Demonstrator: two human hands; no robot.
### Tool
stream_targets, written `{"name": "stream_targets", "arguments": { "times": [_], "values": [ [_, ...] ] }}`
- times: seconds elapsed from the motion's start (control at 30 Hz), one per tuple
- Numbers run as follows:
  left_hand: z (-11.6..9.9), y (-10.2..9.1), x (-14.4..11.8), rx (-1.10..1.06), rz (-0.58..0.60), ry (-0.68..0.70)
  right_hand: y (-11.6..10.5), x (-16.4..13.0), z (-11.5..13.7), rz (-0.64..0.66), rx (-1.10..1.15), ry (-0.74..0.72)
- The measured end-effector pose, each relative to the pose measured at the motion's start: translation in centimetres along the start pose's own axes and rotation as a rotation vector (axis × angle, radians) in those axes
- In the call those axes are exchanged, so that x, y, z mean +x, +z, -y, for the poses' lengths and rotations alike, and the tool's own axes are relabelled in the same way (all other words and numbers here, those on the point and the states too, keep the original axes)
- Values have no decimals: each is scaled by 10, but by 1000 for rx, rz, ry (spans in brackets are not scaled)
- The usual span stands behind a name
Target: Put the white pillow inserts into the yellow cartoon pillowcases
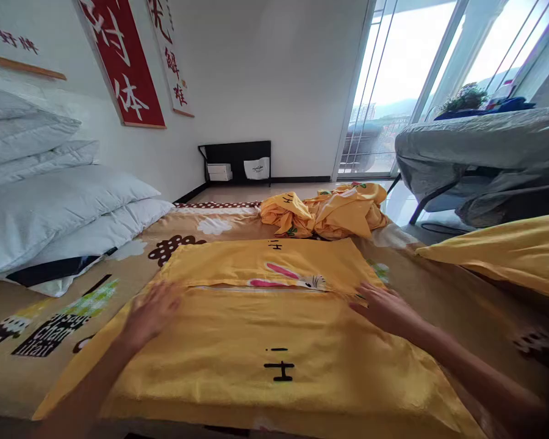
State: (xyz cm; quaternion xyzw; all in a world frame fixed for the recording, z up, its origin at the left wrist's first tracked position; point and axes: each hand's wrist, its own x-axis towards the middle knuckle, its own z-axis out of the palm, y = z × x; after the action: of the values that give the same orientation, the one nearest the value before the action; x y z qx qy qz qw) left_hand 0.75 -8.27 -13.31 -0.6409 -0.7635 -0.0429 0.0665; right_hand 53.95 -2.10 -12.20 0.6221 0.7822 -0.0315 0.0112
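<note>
Atop the patterned bed sheet (9, 381), laid out broad and nearly flat: yellow pillowcase (238, 329), with a slit (238, 287) running crosswise through the far half, a rabbit print (302, 281) just beyond the slit and black lettering (280, 366) on the near part. By the look of the cloth, spreading out done and smoothing mostly done; remaining, shallow creases across the near panel and a slight gape along the slit. Lying between the hands and partly under both, reaching past them toward the near edge of the bed as well as away from it. Over the pillowcase's left margin, left hand (155, 308), blurred, fingers loosely spread, nothing seen in the grasp; cannot tell whether pressing or only hovering. Over the right margin, level with the slit's end, right hand (387, 310), opened out low against the cloth, apparently palm down and holding nothing. Beyond the pillowcase's far edge, bunched yellow fabric (348, 213), unfolded and crumpled; off to the right, another yellow cloth (516, 250), partly out of view. Left of the pillowcase, well apart, piled white pillows (73, 198), with no yellow cover on any. Farther beyond the pillowcase, against the wall, black stand (234, 155); beyond to the right, grey-draped table (476, 137).
</note>
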Motion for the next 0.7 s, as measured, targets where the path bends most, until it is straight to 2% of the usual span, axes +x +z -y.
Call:
{"name": "stream_targets", "arguments": {
  "times": [0.07,0.13,0.17,0.2,0.23,0.27,0.33,0.4,0.47,0.5,0.57,0.7],
  "values": [
    [-68,-12,5,-39,24,170,-17,16,66,-90,30,-114],
    [-133,-18,5,-90,97,322,-16,21,128,-49,116,-294],
    [-158,-17,4,-117,143,399,-10,21,150,25,161,-362],
    [-175,-14,3,-144,191,454,-2,19,163,32,208,-432],
    [-184,-10,2,-170,225,512,7,16,167,33,247,-494],
    [-184,-4,1,-195,245,560,16,13,162,41,269,-526],
    [-167,8,1,-233,244,607,27,7,133,38,280,-524],
    [-137,18,3,-243,216,577,32,4,98,35,262,-443],
    [-113,23,5,-236,196,505,31,4,79,15,249,-346],
    [-107,23,5,-237,188,473,31,5,80,8,247,-313],
    [-106,22,4,-272,192,445,29,7,98,19,258,-327],
    [-133,15,3,-546,294,535,26,0,165,71,314,-583]
  ]
}}
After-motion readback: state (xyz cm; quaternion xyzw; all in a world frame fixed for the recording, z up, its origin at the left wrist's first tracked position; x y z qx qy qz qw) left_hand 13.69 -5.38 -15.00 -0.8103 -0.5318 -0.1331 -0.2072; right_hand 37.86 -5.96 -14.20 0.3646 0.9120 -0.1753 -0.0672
